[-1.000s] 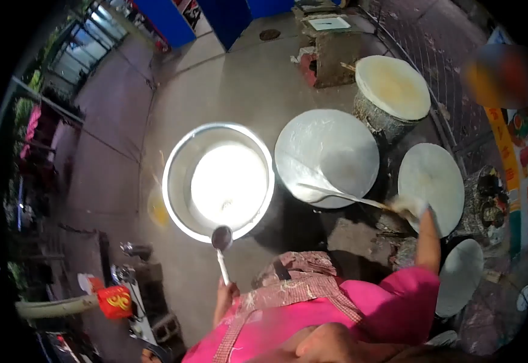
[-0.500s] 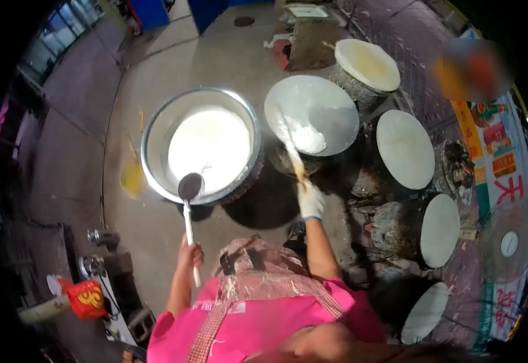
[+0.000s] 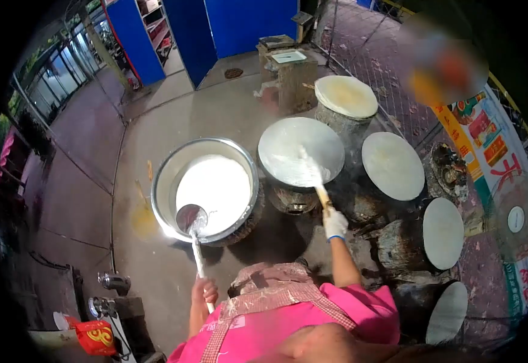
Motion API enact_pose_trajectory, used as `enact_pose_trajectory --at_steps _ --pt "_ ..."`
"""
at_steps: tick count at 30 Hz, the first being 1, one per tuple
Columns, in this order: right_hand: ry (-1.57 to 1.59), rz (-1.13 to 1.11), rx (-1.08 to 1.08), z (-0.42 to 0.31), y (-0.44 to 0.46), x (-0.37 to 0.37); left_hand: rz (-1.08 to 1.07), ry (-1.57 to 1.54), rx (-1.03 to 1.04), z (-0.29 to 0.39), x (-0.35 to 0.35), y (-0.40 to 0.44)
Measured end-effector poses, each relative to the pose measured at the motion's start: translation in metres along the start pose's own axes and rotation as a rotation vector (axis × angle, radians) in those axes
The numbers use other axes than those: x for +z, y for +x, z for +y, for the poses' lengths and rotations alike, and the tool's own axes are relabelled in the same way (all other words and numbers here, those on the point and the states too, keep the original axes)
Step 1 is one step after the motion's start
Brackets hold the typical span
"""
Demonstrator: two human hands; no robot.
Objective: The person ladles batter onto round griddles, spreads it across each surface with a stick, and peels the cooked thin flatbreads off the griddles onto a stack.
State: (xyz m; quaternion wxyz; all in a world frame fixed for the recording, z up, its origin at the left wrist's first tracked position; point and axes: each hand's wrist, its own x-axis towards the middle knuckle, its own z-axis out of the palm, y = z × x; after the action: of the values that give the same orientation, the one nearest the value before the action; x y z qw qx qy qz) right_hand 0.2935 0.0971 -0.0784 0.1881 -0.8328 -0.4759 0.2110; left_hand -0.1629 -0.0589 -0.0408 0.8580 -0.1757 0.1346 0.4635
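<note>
My left hand (image 3: pixel 204 291) is closed round the pale handle of a ladle (image 3: pixel 191 218), whose dark bowl rests over the near rim of a large metal pot (image 3: pixel 165 187). White batter (image 3: pixel 215 184) fills the lower part of the pot. In a white glove, my right hand (image 3: pixel 335 224) grips the wooden handle of a spreader (image 3: pixel 321 192). The spreader's white-coated end touches a round griddle (image 3: pixel 279 145) to the right of the pot. A thin smear of batter (image 3: pixel 300 174) lies on that griddle under the tool; steam or blur softens its edge.
More round griddles curve along the right: one with a yellowish flat pancake (image 3: pixel 345 97), then others (image 3: pixel 393 166), (image 3: pixel 443 233) on sooty stoves. A stand (image 3: pixel 297 85) is behind. A red bag (image 3: pixel 94 337) and small machine (image 3: pixel 116 320) sit lower left; a printed banner (image 3: pixel 506 163) lines the right.
The view has tipped upward. My right hand has swept the spreader across the griddle, and the thick batter heap is now a thin smear. The ladle stays at the pot's near rim.
</note>
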Motion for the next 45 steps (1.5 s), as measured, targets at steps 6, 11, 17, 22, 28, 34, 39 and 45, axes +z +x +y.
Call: enact_pose_trajectory --at_steps 6,11,17,22,28,34,39,45 --pt "0.191 0.12 -0.228 -0.051 0.035 0.049 0.119 0.329 0.146 -0.005 0.021 0.036" --pt "-0.024 -0.071 0.06 0.012 0.029 -0.01 -0.388 0.56 0.199 0.001 0.056 0.028" --pt "0.144 0.146 -0.21 -0.036 0.053 0.002 0.02 0.195 -0.071 0.004 0.044 0.069" --pt "0.245 -0.006 0.037 0.04 0.044 -0.014 0.064 -0.066 -0.175 -0.02 0.032 0.076" --pt "0.195 0.173 -0.24 0.01 0.091 -0.014 0.267 -0.153 -0.123 -0.049 0.066 0.117" --pt "0.433 0.124 -0.06 0.088 0.146 0.004 0.184 0.002 -0.159 -0.057 0.039 0.132" --pt "0.41 0.029 -0.069 0.017 0.237 -0.059 0.374 0.181 -0.017 -0.081 0.053 0.127" --pt "0.736 -0.007 -0.107 0.001 0.154 0.023 0.398 0.487 0.079 -0.052 0.02 0.121"
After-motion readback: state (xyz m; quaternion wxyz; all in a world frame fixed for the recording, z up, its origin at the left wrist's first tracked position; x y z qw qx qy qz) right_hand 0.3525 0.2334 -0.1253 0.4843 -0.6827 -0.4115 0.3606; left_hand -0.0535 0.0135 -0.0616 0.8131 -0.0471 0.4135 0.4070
